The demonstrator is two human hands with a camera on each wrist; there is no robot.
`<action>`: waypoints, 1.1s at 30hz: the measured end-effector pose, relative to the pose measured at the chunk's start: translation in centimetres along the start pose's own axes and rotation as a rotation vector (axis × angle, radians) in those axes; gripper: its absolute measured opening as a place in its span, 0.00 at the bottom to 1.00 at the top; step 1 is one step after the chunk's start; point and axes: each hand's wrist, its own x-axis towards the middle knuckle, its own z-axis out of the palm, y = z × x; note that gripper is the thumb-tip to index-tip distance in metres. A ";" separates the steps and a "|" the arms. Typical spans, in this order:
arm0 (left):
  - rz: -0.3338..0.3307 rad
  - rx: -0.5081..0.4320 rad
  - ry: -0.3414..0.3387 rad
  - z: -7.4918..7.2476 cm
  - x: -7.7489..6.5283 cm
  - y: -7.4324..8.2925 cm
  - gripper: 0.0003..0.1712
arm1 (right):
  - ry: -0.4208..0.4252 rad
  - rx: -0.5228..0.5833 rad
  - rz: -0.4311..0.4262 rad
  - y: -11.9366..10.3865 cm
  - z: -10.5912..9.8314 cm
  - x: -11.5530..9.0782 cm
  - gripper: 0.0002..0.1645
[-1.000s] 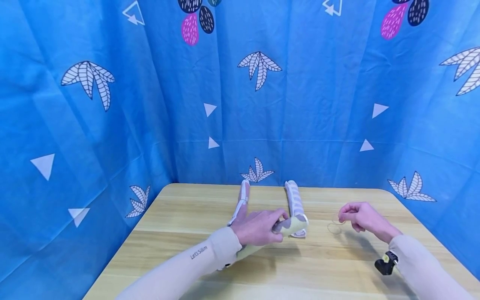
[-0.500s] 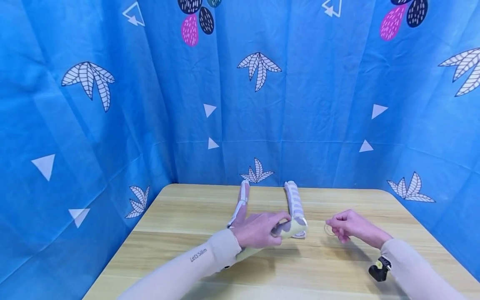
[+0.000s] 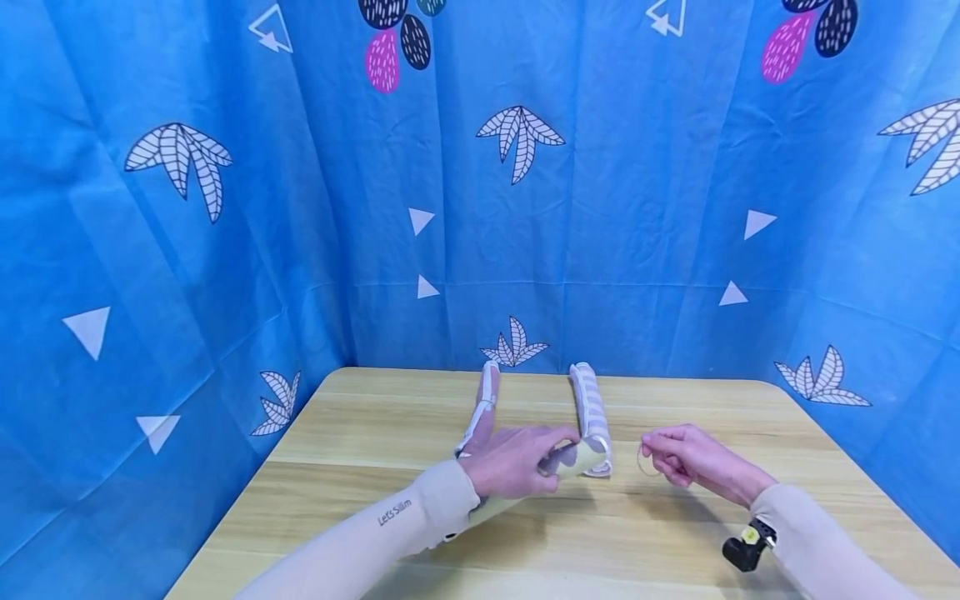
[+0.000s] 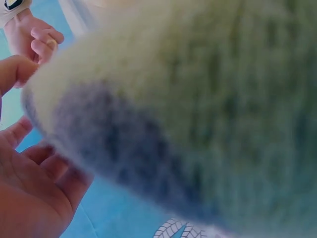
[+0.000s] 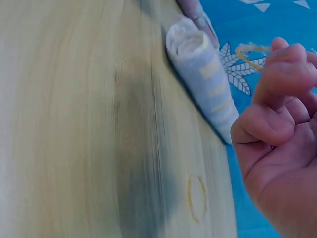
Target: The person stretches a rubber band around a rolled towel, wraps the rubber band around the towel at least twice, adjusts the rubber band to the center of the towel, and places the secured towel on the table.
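Observation:
My left hand (image 3: 510, 461) grips a rolled towel (image 3: 573, 460), pale yellow with grey patches, held slantwise over the table. In the left wrist view the fuzzy towel (image 4: 148, 109) fills most of the picture, with the left fingers curled round its end. To the right, my right hand (image 3: 697, 458) pinches a thin yellowish rubber band (image 3: 643, 461) between thumb and fingertips, a short way from the roll's free end. The right wrist view shows this rubber band (image 5: 252, 48) as a loop sticking out past the fingertips.
A striped rolled towel (image 3: 591, 404) lies behind the held roll. Left of it lies a pinkish roll with white edging (image 3: 487, 396), partly hidden by the left hand. Another rubber band (image 5: 196, 198) is on the wooden table (image 3: 360, 433). A blue patterned curtain (image 3: 637, 192) surrounds the table.
My right hand has moved left with the rubber band, closer to the end of the held towel. The left hand and its towel have barely shifted.

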 end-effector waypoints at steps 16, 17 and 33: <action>0.000 -0.004 0.016 0.6 0.2 -0.6 0.33 | -0.077 0.259 -0.032 0.4 0.4 -0.1 0.29; 0.004 -0.004 0.019 0.6 0.2 -0.6 0.33 | -0.084 0.270 -0.042 0.4 0.5 0.0 0.29; 0.013 -0.010 0.028 0.5 0.2 -0.7 0.31 | -0.015 0.335 -0.134 0.2 1.4 0.5 0.15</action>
